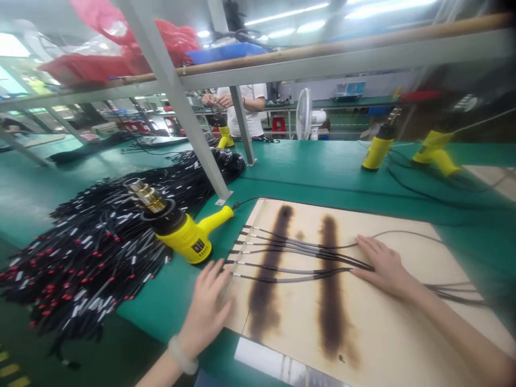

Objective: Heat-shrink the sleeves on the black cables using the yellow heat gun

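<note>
The left hand [209, 303] lies flat, fingers extended, at the left edge of the scorched wooden board [363, 333], touching the cable ends and gripping nothing. The right hand [382, 266] presses palm-down on the cables [290, 252] fanned across the board. A yellow heat gun [181, 228] rests just left. Behind it lies a black cable pile [92, 247].

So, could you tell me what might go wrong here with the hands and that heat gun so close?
The heat gun lies beside the left hand, nozzle up; if hot, a stray reach could burn. The right hand pins the cables across scorched stripes on the wooden board, so heating there may char further. The cable pile touches the gun and could snag it.
</note>
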